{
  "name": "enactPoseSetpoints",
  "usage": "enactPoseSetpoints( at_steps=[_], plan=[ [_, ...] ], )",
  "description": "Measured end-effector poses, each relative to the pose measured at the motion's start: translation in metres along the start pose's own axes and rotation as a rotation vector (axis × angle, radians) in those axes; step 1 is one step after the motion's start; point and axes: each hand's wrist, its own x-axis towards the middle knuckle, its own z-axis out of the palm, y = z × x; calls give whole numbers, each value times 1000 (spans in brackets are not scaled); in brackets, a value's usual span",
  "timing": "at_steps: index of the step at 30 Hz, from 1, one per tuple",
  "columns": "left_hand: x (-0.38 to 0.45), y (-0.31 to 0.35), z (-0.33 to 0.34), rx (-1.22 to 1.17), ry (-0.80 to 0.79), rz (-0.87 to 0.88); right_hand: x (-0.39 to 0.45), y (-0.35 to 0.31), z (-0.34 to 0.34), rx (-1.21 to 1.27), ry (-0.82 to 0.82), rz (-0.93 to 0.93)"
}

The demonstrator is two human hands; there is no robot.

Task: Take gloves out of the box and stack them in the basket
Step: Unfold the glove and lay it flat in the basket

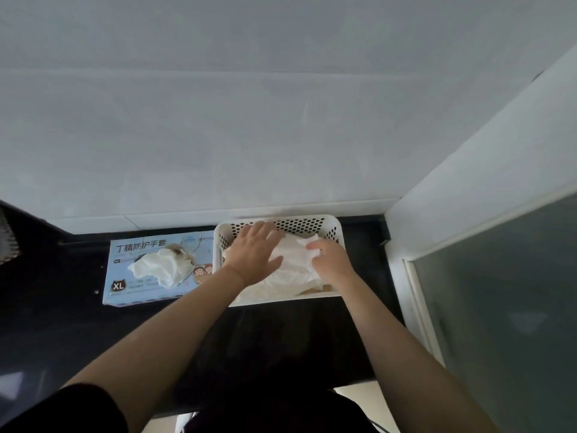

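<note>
Both bare forearms are being stretched over the dark counter (62, 323) into the white perforated basket (312, 225). White gloves (290, 264) piled in the basket are being pressed down by the left hand (253, 253), fingers straight and spread, while an edge of them is being pinched by the curled right hand (329, 260). Just left of the basket, the blue glove box (125, 295) is being left flat, one glove (159, 267) spilling from its opening.
</note>
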Motion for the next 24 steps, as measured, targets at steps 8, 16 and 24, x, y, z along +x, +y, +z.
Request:
enactPoseSetpoints(
  at_steps=[8, 16, 24],
  plan=[
    [-15, -14, 7, 161, -139, -117, 0, 10, 5, -191, 51, -81],
    [-21, -19, -5, 123, -134, -150, -8, -2, 8, -438, 183, -76],
    [-59, -57, -33, -89, 57, -193, -31, -71, 44, -372, 349, -202]
  ],
)
